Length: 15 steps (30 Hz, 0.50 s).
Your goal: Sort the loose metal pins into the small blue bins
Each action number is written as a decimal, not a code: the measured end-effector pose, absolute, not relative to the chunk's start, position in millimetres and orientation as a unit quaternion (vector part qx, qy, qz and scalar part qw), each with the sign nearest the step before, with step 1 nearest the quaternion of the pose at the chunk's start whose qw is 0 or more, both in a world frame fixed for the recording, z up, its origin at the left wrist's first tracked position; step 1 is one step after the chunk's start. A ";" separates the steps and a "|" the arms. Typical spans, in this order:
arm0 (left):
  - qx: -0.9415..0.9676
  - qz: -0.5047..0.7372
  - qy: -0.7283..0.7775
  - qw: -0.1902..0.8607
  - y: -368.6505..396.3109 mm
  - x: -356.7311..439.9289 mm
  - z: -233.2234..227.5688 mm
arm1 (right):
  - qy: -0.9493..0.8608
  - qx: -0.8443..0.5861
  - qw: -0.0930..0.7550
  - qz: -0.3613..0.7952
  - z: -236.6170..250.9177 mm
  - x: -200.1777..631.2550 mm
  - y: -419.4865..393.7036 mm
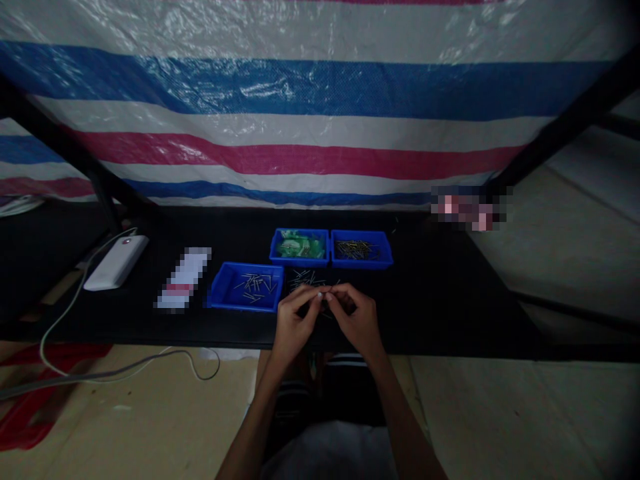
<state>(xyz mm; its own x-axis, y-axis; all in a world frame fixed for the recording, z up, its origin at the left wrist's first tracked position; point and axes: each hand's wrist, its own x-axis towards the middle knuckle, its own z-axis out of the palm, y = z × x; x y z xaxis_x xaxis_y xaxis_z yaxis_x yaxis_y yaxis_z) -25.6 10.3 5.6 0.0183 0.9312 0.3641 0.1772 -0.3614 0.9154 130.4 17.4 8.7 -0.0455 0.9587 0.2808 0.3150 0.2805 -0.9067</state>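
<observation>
Metal pins (306, 279) lie loose on the desk (440, 300) at frame centre, just above my left hand (294, 323) and right hand (356, 321), fingertips pinched together on something too small to identify.

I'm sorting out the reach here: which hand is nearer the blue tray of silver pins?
Left. The left hand is just right of the blue tray; the right hand lies farther right, beyond the left.

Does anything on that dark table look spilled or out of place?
Yes: thin metal pins lie loose on the black table instead of in a blue tray, just beyond the left hand and right hand.
</observation>
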 end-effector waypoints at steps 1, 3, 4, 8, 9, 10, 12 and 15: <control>0.622 0.541 0.445 0.351 10.3 -25.5 5.3 | -0.641 -0.497 0.479 0.335 8.6 130.4 17.4; 0.619 0.540 0.445 0.356 10.2 -25.4 5.2 | -0.644 -0.497 0.477 0.332 8.5 130.2 17.5; 0.619 0.539 0.445 0.358 10.1 -25.3 5.3 | -0.646 -0.497 0.476 0.331 8.5 130.2 17.6; 0.617 0.535 0.450 0.361 9.5 -25.0 6.5 | -0.645 -0.499 0.476 0.329 8.8 130.0 17.9; 0.617 0.535 0.450 0.362 9.4 -25.0 6.7 | -0.643 -0.500 0.478 0.328 8.7 130.0 17.9; 0.616 0.537 0.449 0.362 9.3 -25.0 7.0 | -0.641 -0.501 0.481 0.327 8.5 130.0 17.9; 0.617 0.536 0.449 0.361 9.3 -25.0 7.4 | -0.636 -0.502 0.491 0.321 7.6 130.3 17.5; 0.621 0.532 0.452 0.357 9.8 -24.7 8.2 | -0.624 -0.501 0.514 0.309 6.4 130.6 15.6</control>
